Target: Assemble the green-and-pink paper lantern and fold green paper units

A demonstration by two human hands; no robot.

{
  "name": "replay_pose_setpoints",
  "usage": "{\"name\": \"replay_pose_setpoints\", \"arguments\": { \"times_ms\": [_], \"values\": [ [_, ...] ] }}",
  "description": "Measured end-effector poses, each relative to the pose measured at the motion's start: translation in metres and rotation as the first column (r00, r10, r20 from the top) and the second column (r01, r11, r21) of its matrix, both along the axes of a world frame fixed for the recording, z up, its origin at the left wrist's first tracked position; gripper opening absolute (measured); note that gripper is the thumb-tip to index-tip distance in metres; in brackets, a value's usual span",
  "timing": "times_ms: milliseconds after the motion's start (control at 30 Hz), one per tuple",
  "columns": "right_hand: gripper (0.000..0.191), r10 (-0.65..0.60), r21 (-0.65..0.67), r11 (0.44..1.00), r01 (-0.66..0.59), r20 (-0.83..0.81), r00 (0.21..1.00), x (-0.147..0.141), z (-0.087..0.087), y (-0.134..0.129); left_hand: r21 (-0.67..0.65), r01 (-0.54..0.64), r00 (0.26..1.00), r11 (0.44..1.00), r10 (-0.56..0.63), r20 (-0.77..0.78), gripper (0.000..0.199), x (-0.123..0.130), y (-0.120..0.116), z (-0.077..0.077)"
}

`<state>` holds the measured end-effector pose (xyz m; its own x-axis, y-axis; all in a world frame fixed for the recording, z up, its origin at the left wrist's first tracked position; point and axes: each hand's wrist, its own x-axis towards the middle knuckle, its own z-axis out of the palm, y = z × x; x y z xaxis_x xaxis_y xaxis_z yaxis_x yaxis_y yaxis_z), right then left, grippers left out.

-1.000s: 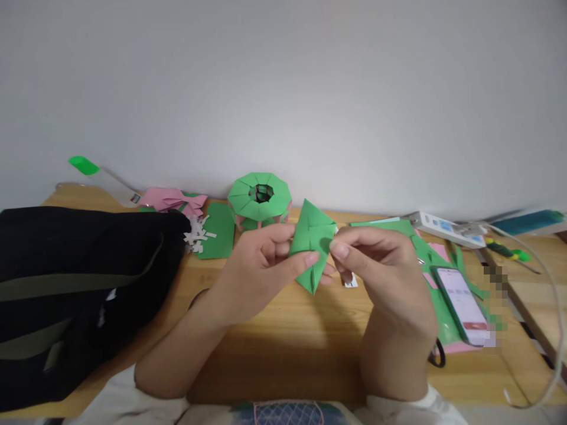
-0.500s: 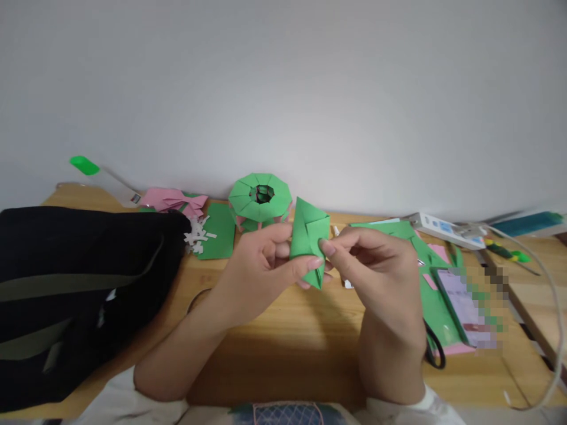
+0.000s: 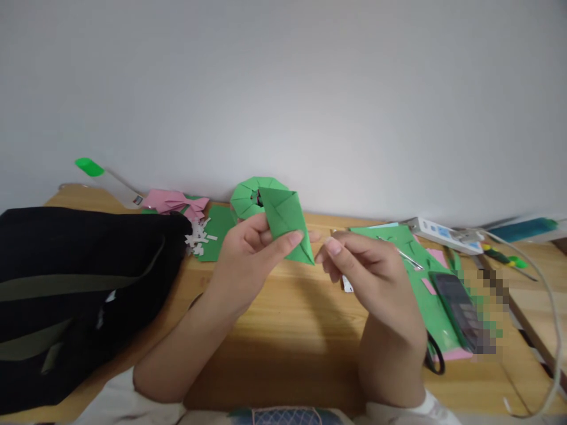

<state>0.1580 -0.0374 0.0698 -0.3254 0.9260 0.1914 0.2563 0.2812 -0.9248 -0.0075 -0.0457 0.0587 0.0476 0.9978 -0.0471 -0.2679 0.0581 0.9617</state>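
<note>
A folded green paper piece [image 3: 284, 217] is pinched between the thumb and fingers of my left hand [image 3: 254, 251], tilted with a pointed corner toward the lower right. Just right of that corner is my right hand [image 3: 365, 265], its thumb pressed against curled fingers and apart from the paper. Whether something small sits in that pinch is hidden. Behind the held piece stands a round green folded paper ring [image 3: 244, 199], partly covered by it.
A black cloth [image 3: 88, 295] covers the left of the wooden table [image 3: 283, 354]. Pink folded papers [image 3: 170, 202] and white paper scraps [image 3: 198, 236] lie behind it. At right are green sheets [image 3: 432, 307], a phone [image 3: 458, 307], a power strip [image 3: 443, 233] and a cable.
The green piece has moved left and turned in my left hand. My right hand has let go of it and is apart from it. The phone's screen has gone dark.
</note>
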Motion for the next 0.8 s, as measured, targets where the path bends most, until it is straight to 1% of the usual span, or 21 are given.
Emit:
{"name": "replay_pose_setpoints", "arguments": {
  "times_ms": [67, 167, 267, 367, 500, 633, 700, 800],
  "values": [
    [0.037, 0.031, 0.035, 0.999, -0.033, 0.046, 0.998, -0.004, -0.002, -0.002, 0.005, -0.007, 1.0, 1.0, 0.006, 0.02, 0.016, 0.001, 0.001, 0.0],
    [0.041, 0.03, 0.071, 0.997, -0.032, 0.036, 0.999, -0.011, -0.005, -0.004, 0.022, -0.014, 0.999, 1.0, 0.013, 0.052, 0.014, 0.004, 0.0, -0.001],
    [0.039, 0.025, 0.153, 0.988, -0.031, 0.037, 0.999, -0.015, -0.006, -0.003, 0.024, -0.017, 0.997, 1.0, 0.015, 0.079, 0.01, 0.005, 0.0, -0.001],
    [0.036, 0.025, 0.253, 0.967, -0.039, 0.06, 0.998, -0.015, -0.007, -0.002, 0.031, -0.023, 0.996, 0.999, 0.02, 0.085, 0.008, 0.006, -0.001, -0.001],
    [0.032, 0.04, 0.313, 0.948, -0.062, 0.075, 0.996, -0.014, -0.007, -0.002, 0.041, -0.047, 0.996, 0.998, 0.044, 0.081, 0.006, 0.007, -0.002, -0.002],
    [0.029, 0.037, 0.395, 0.914, -0.091, 0.144, 0.989, -0.009, -0.006, -0.002, 0.047, -0.034, 0.998, 0.998, 0.031, 0.058, 0.006, 0.006, -0.002, -0.002],
    [0.032, -0.01, 0.432, 0.9, -0.054, 0.143, 0.99, -0.006, -0.007, -0.002, 0.046, -0.024, 0.998, 0.999, 0.022, 0.051, 0.009, 0.006, -0.002, -0.002],
    [0.034, -0.119, 0.425, 0.901, 0.086, 0.053, 0.991, -0.004, -0.008, -0.002, 0.038, -0.02, 0.999, 0.999, 0.018, 0.042, 0.01, 0.005, -0.002, -0.001]
  ]
}}
